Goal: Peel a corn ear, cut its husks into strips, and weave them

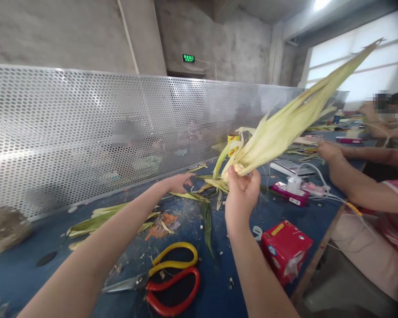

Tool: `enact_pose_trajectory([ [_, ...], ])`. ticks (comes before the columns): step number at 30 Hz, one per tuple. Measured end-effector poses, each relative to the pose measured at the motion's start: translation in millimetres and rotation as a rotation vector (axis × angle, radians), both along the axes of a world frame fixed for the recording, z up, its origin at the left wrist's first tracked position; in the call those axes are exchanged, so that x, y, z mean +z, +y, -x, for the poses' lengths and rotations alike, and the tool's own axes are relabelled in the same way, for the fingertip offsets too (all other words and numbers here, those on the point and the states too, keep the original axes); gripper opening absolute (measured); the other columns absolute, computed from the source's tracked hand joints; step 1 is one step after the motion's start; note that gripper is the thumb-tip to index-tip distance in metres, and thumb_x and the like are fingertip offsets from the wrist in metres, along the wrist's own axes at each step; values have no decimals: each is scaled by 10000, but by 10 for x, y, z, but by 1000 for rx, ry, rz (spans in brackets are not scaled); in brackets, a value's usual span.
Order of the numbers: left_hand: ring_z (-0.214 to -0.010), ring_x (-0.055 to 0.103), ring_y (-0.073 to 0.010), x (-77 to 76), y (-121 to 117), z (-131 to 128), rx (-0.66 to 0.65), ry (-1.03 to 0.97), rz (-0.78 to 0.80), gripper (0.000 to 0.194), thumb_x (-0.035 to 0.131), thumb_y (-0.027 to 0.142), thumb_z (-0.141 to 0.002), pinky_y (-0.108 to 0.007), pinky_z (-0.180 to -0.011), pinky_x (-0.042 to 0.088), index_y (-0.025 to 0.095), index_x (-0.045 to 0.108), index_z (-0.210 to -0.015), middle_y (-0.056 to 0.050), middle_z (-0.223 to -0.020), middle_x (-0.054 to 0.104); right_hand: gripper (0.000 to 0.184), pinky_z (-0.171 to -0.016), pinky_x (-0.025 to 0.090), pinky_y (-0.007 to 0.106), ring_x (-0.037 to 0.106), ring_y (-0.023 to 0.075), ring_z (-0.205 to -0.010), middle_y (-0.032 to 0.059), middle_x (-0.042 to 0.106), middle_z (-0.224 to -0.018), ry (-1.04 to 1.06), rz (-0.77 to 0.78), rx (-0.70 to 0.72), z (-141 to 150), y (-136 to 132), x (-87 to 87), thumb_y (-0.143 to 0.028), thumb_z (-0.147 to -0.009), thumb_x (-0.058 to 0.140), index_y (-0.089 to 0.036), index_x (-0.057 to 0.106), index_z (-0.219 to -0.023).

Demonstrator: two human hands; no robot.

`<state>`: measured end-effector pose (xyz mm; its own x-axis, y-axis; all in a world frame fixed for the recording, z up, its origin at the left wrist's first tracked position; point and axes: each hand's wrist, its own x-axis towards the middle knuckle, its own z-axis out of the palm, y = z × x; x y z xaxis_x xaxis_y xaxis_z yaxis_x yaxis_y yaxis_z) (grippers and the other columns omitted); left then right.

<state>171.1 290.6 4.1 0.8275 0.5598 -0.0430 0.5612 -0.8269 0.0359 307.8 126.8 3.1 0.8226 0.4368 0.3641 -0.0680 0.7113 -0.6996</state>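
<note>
My right hand (242, 194) is closed around the base of a corn husk (281, 128), where the pale cut stub shows between thumb and fingers. The long pale-green husk points up and to the right, its dry tip high above the table. My left hand (180, 183) is stretched forward over the table, close to loose husk strips (189, 195). Its fingers look apart, and I see nothing held in them. Scissors (172, 278) with one yellow and one red handle lie in front, blades pointing left. A green husk strip (207, 221) lies between my arms.
A perforated metal screen (86, 132) runs along the table's far side. At right are a red tissue pack (285, 247), a purple power strip (290, 193) with a charger and cables, and a co-worker's arm (351, 172). More husks (102, 218) lie at left.
</note>
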Motion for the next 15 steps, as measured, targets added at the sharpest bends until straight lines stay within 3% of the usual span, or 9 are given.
enact_pose_trajectory([
  [4, -1006, 600, -149, -206, -197, -21, -74, 10, -13, 743, 548, 107, -674, -244, -864, 421, 225, 270, -1353, -31, -1111, 651, 496, -759, 499, 366, 630, 213, -868, 98, 643, -976, 34, 84, 74, -16, 133, -110, -379, -646, 650, -179, 470, -1062],
  [7, -962, 617, -182, -259, -282, -75, -69, 1, -73, 688, 529, 69, -680, -286, -838, 430, 224, 329, -1319, -49, -1041, 675, 531, -735, 500, 358, 638, 216, -834, 101, 652, -939, 43, 136, 123, -28, 168, -145, -370, -613, 669, -162, 465, -1056],
  [11, -947, 615, -170, -69, -345, 81, -37, -87, -151, 647, 515, 105, -746, -274, -811, 438, 196, 265, -1336, -51, -1031, 672, 495, -667, 504, 319, 637, 214, -806, 98, 660, -903, 57, 216, 156, -28, 115, -101, -366, -601, 673, -150, 495, -1010],
  [15, -1060, 556, -159, 199, -473, 345, 18, -206, -245, 539, 416, 156, -847, -309, -912, 385, 173, 215, -1347, -71, -1120, 630, 466, -635, 498, 299, 629, 208, -797, 91, 662, -893, 48, 247, 167, -2, 70, -58, -364, -592, 673, -146, 515, -973],
])
